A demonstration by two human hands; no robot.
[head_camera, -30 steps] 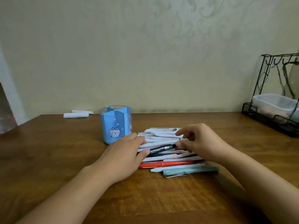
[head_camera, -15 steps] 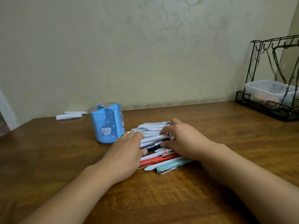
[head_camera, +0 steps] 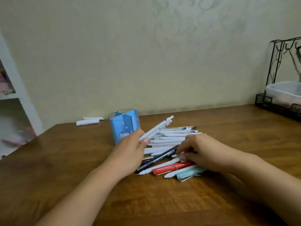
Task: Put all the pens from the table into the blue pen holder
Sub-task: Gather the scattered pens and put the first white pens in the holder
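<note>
Lifted off pile since half-second back: two white plastic pens pinched in left hand, beside blue divided pen holder, none inside yet; right hand, fingers curled, pressing remaining pens mid-tabletop.

We counted one blue pen holder, two hands, two raised white pens, one red pen, one mint pen, two white rolls at upper left; the heaped white pens defied counting.
</note>
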